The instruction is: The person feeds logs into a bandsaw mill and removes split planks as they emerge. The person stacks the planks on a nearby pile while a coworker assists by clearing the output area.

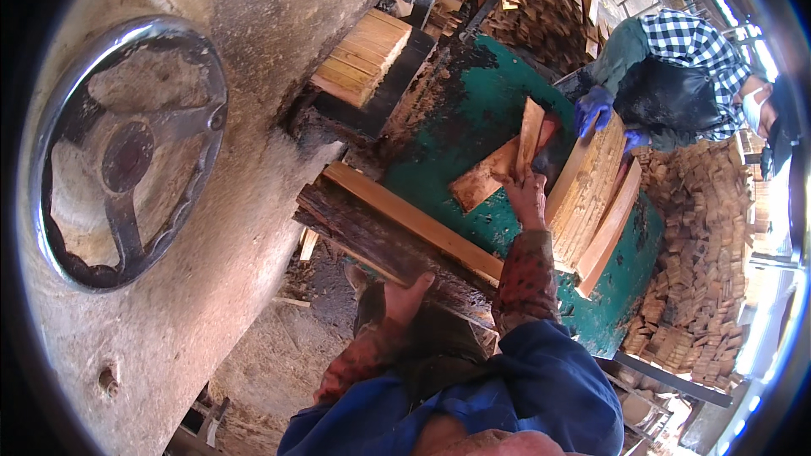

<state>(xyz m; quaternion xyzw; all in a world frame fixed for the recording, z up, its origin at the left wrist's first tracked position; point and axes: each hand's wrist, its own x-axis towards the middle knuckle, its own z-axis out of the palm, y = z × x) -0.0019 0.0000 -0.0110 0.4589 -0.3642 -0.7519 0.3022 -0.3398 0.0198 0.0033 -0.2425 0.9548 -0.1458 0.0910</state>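
My left hand (404, 299) grips the near edge of a dark, rough-barked wooden slab (365, 226), thumb on the edge and the other fingers hidden. A long pale wood strip (414, 221) lies along the slab's far side. Further out, my right hand (525, 198) has its fingers closed on the near end of a short narrow wood slat (530, 133). That slat crosses over a reddish-brown wood offcut (483, 179), which rests on the green metal table (431, 156).
Across the table, a co-worker's purple-gloved hand (593, 111) touches a stack of thick boards (587, 194). At left stands a large handwheel (127, 156). A wood block (363, 55) sits on a black metal ledge. Piles of cut wood (697, 253) rise at the right.
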